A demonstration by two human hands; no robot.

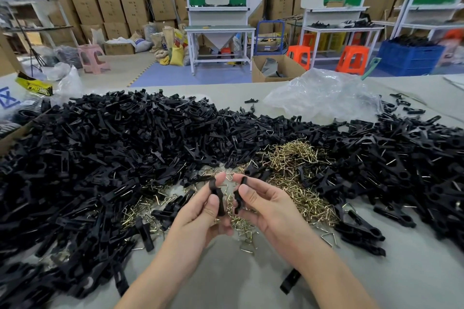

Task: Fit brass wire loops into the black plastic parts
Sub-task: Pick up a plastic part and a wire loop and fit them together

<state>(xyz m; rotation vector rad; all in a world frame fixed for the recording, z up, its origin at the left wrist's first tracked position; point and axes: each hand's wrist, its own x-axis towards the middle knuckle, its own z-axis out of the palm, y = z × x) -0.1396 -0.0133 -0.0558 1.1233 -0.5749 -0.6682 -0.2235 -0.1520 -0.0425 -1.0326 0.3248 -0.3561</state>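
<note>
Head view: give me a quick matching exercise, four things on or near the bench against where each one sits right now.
Things:
1. left hand
2. brass wire loops
3. clear plastic bag
4. blue crate

Places:
A. crumpled on the table, far right of centre
B. on the floor beyond the table, far right
C. gripping one black plastic part, opposite the right hand
D. heaped mid-table between the black piles

Pairs: 1-C, 2-D, 3-A, 4-B
</note>
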